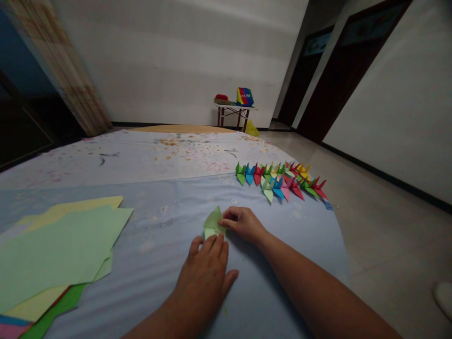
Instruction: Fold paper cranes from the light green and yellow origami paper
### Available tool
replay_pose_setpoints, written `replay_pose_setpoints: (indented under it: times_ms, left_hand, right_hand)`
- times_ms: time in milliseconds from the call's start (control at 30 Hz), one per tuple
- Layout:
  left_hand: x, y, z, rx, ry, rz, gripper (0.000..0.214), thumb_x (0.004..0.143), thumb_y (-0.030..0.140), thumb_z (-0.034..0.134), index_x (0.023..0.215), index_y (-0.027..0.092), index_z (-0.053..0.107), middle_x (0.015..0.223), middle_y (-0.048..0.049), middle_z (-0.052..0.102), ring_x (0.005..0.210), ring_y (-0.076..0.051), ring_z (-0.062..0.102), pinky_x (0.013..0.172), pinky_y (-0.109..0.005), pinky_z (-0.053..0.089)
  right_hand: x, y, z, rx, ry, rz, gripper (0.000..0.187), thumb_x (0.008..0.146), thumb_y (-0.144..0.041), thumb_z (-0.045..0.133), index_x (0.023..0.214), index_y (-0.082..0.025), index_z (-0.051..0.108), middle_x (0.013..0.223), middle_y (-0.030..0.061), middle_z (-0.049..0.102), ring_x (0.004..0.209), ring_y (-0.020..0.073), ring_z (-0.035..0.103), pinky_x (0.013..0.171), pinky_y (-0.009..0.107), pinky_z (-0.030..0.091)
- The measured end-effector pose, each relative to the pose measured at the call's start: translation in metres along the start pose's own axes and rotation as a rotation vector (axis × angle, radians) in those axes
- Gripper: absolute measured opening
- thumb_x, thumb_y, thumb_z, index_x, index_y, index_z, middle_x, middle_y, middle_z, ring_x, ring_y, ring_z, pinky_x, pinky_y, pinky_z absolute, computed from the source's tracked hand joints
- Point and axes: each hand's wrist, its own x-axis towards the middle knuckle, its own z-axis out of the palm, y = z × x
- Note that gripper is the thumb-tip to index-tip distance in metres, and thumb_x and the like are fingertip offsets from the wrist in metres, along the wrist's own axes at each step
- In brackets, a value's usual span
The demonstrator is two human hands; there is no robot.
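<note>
Fingers of the left hand [208, 263] lie flat, holding the folded green paper [213, 222] down, while the right hand [243, 224] pinches its edge.

I have one view, from the camera on my head. It faces forward and down along my forearms, so my left hand [206, 273] and right hand [243, 225] rise from the bottom edge. They meet just below the middle of the frame at the folded green paper [213, 222]. That spot is near the lens, and the blue sheet [148, 254] spreads away from it. The lens is wide and sits low. The stack of paper [60, 254] fills the lower left corner and the floor [381, 235] runs down the right side. The far wall [176, 61] and small desk [233, 113] stand well off at the top, and the walls lean outward.
</note>
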Motion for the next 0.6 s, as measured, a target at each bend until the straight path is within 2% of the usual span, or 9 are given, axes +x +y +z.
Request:
replay_pose_setpoints:
  times_ms: [67,133,200,233,300,400,500,600]
  left_hand:
    - [0.004,-0.008,-0.010,-0.048,0.090,0.007,0.033,0.083,0.034,0.048,0.111,0.021,0.059,0.115,-0.0116,0.061,0.106,-0.029,0.052,0.095,-0.052,0.029]
    - [0.009,-0.021,-0.020,-0.105,0.322,-0.078,0.036,0.082,0.034,0.048,0.114,0.020,0.055,0.115,-0.0115,0.059,0.108,-0.028,0.050,0.095,-0.050,0.029]
    - [0.016,-0.036,-0.025,-0.204,0.475,-0.190,0.039,0.081,0.036,0.049,0.115,0.019,0.052,0.113,-0.0117,0.058,0.109,-0.028,0.049,0.094,-0.048,0.031]
    - [0.019,-0.043,-0.025,-0.299,0.476,-0.245,0.040,0.080,0.037,0.048,0.116,0.018,0.051,0.113,-0.0111,0.058,0.106,-0.026,0.051,0.092,-0.046,0.035]
    - [0.025,-0.054,-0.022,-0.562,0.378,-0.329,0.040,0.081,0.039,0.046,0.115,0.018,0.051,0.109,-0.0100,0.060,0.094,-0.023,0.057,0.080,-0.039,0.044]
    - [0.030,-0.061,-0.015,-0.794,0.234,-0.340,0.038,0.078,0.039,0.050,0.108,0.017,0.057,0.091,-0.0063,0.066,0.078,-0.020,0.061,0.070,-0.032,0.047]
    - [0.030,-0.059,-0.013,-0.850,0.134,-0.271,0.027,0.077,0.037,0.052,0.093,0.019,0.065,0.074,-0.0012,0.066,0.068,-0.018,0.059,0.063,-0.028,0.044]
    - [0.029,-0.055,-0.017,-0.826,0.103,-0.265,0.024,0.077,0.037,0.052,0.080,0.019,0.067,0.067,0.0002,0.065,0.063,-0.018,0.058,0.057,-0.025,0.042]
  right_hand:
    - [0.000,0.001,0.000,0.008,-0.006,-0.002,0.010,0.072,-0.024,0.061,0.073,-0.015,0.066,0.063,-0.0025,0.061,0.058,0.0090,0.051,0.055,0.019,0.038]
    - [0.001,0.001,-0.001,0.040,-0.012,-0.011,0.009,0.072,-0.023,0.061,0.073,-0.016,0.066,0.062,-0.0030,0.061,0.057,0.0087,0.050,0.055,0.019,0.037]
    - [0.001,0.001,-0.002,0.087,-0.028,-0.018,0.009,0.072,-0.023,0.061,0.073,-0.015,0.066,0.061,-0.0033,0.060,0.056,0.0083,0.049,0.054,0.019,0.037]
    - [0.001,0.000,-0.002,0.113,-0.041,-0.021,0.009,0.071,-0.023,0.061,0.072,-0.015,0.066,0.060,-0.0035,0.060,0.055,0.0080,0.048,0.054,0.019,0.037]
    - [0.001,-0.001,-0.002,0.165,-0.069,-0.016,0.011,0.071,-0.024,0.062,0.072,-0.015,0.066,0.058,-0.0039,0.059,0.052,0.0073,0.046,0.053,0.019,0.036]
    - [0.002,-0.001,-0.002,0.225,-0.099,-0.010,0.014,0.070,-0.028,0.064,0.072,-0.014,0.066,0.057,-0.0040,0.058,0.051,0.0068,0.045,0.051,0.019,0.035]
    - [0.002,-0.001,-0.001,0.237,-0.091,-0.013,0.018,0.069,-0.031,0.066,0.073,-0.013,0.067,0.058,-0.0029,0.058,0.052,0.0071,0.046,0.051,0.019,0.035]
    - [0.002,-0.001,-0.001,0.264,-0.092,-0.006,0.022,0.070,-0.034,0.065,0.074,-0.012,0.067,0.059,-0.0022,0.058,0.052,0.0071,0.046,0.051,0.019,0.035]
